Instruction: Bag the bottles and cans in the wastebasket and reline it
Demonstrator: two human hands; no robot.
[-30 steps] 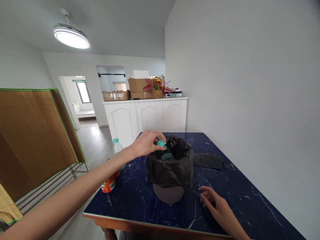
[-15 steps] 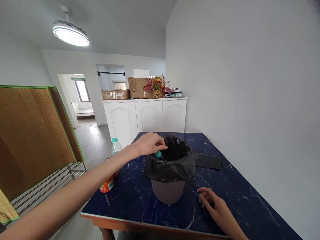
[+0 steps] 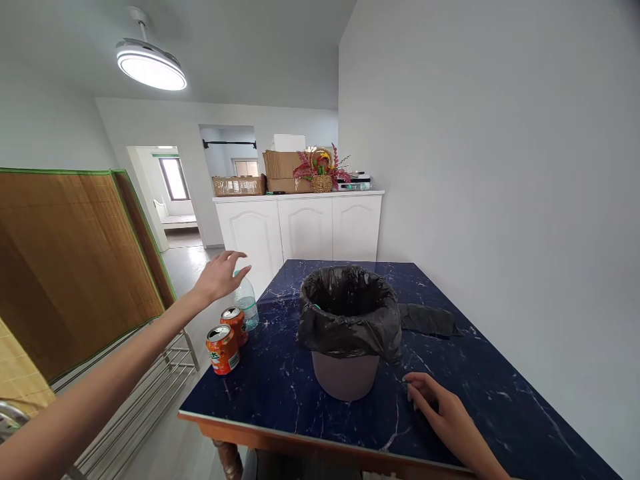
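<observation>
My left hand (image 3: pixel 221 277) is at the top of a clear plastic bottle (image 3: pixel 247 304), its fingers apart and partly over the cap; I cannot tell whether it touches. In front of the bottle stand two orange drink cans (image 3: pixel 223 349), both upright. A trash bin (image 3: pixel 346 378) lined with a black plastic bag (image 3: pixel 350 337) is in the middle of the table. Just inside its left rim a bit of teal shows, probably a bottle cap. My right hand (image 3: pixel 434 405) rests on the table right of the bin, fingers loosely curled, holding nothing visible.
A folded black plastic bag (image 3: pixel 429 320) lies on the blue marbled table (image 3: pixel 270 393), right of the bin. Beyond are a white cabinet (image 3: pixel 306 230) with cardboard boxes and a flower basket (image 3: pixel 321 181). A metal rack (image 3: pixel 167 373) stands at left; a wall borders the right.
My left hand has let go of the teal-capped bottle at the bin and moved left to the clear bottle by the cans. My right hand stays in place. The view has shifted slightly.
</observation>
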